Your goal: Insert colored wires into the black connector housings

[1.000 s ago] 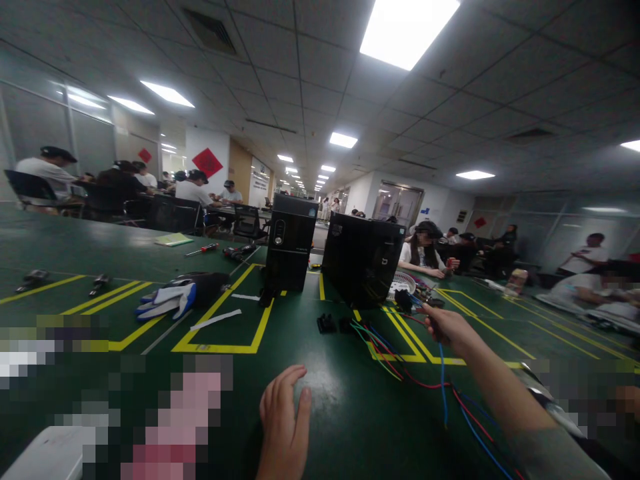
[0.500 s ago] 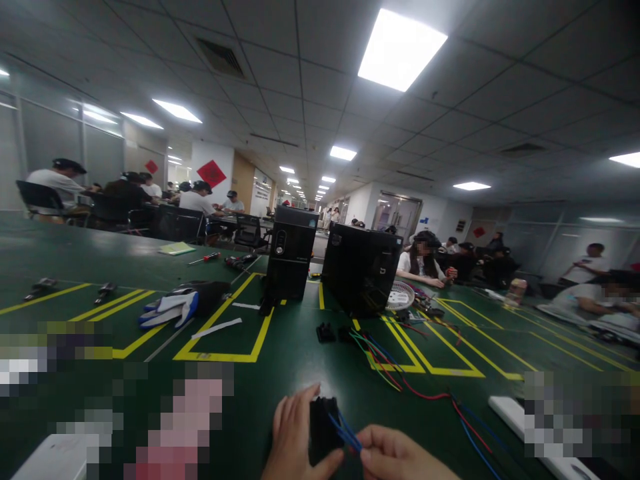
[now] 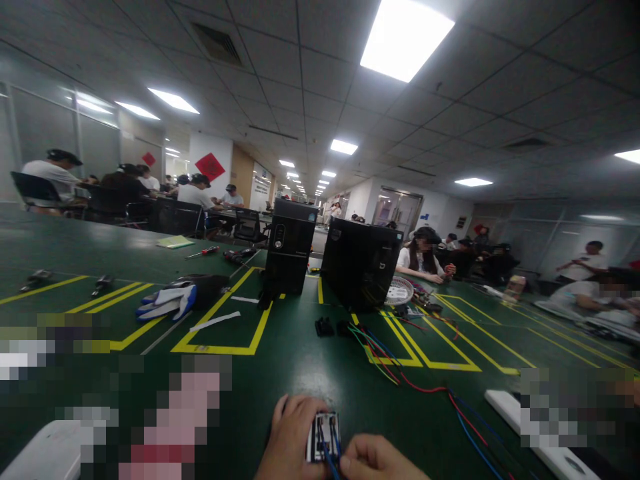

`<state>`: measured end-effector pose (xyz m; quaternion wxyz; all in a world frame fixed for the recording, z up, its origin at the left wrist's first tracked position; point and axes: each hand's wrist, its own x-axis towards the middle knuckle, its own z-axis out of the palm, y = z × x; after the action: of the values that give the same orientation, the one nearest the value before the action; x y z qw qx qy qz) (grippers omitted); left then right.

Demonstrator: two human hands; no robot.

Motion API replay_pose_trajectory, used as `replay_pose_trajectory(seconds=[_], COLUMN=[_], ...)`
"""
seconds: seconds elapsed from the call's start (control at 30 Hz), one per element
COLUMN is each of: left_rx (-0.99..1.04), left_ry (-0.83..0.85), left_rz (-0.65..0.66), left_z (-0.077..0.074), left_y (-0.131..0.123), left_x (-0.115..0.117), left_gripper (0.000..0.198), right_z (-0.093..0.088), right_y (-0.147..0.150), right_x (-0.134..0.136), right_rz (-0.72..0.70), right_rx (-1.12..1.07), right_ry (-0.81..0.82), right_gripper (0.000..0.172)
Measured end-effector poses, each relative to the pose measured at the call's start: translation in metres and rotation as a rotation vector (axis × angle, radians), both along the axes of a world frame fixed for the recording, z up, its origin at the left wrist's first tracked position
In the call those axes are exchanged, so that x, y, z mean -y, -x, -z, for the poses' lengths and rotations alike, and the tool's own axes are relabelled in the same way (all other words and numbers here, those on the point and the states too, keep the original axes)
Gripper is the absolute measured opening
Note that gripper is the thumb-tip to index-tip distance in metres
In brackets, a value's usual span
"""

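Note:
My left hand (image 3: pixel 290 437) is closed around the left side of a small boxy device (image 3: pixel 315 445) at the bottom middle of the view. Its upward face is pale with dark parts. Two blue wires (image 3: pixel 327 460) lie across that face, their upper ends at the device. Just right of it, my right hand (image 3: pixel 377 459) pinches the blue wires between thumb and finger. Ahead on the green table are two small black parts (image 3: pixel 325 326). A bundle of red, green and blue wires (image 3: pixel 383 363) trails from the right one.
Two black computer towers (image 3: pixel 287 250) stand farther back. Blue-and-white gloves (image 3: pixel 167 303) and a screwdriver (image 3: pixel 204 253) lie to the left. A white basket (image 3: pixel 400 291) stands right of the towers. A white power strip (image 3: pixel 530 427) lies at right. People sit around other tables.
The device has turned in my left hand, so its pale face shows where a dark side was. My right hand has moved slightly down and left, still pinching the blue wires.

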<state>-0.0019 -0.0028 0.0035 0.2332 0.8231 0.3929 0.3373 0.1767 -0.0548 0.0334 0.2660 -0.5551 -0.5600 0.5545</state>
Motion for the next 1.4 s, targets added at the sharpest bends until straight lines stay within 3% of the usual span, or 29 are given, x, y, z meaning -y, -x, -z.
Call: replay_pose_trajectory(seconds=[0.23,0.47,0.57,0.83,0.93,1.0,1.07,1.2,1.4], left_rx=[-0.041,-0.007,-0.011,0.010,0.026,0.024,0.017,0.005,0.000], left_ry=[0.019,0.033,0.037,0.053,0.056,0.061,0.063,0.062,0.047], left_rz=[-0.016,-0.049,-0.004,-0.037,-0.058,-0.059,-0.053,-0.044,-0.059], left_z=[-0.006,-0.001,-0.001,0.001,0.003,0.004,0.003,0.003,0.004], left_y=[0.002,0.001,0.001,0.002,0.002,0.003,0.003,0.002,0.002], left_x=[0.001,-0.001,0.001,-0.001,-0.002,-0.002,-0.001,0.000,-0.001], left_gripper=[0.050,0.042,0.041,0.040,0.041,0.042,0.042,0.041,0.040], right_z=[0.012,0.012,0.009,0.003,0.005,0.005,0.003,-0.004,-0.002], right_y=[0.009,0.010,0.008,0.000,-0.001,-0.002,-0.002,0.003,0.007], right_x=[-0.015,-0.012,-0.008,0.005,0.009,0.010,0.011,0.010,0.005], right_rz=[0.024,0.050,0.076,-0.084,-0.139,-0.169,-0.157,0.019,0.139], right_rx=[0.002,-0.103,-0.123,-0.259,-0.172,-0.089,-0.045,-0.040,0.051], right_ry=[-0.065,0.043,0.062,0.029,0.042,0.015,-0.022,-0.091,-0.111], right_gripper=[0.026,0.021,0.018,0.051,0.076,0.082,0.075,0.051,0.046])
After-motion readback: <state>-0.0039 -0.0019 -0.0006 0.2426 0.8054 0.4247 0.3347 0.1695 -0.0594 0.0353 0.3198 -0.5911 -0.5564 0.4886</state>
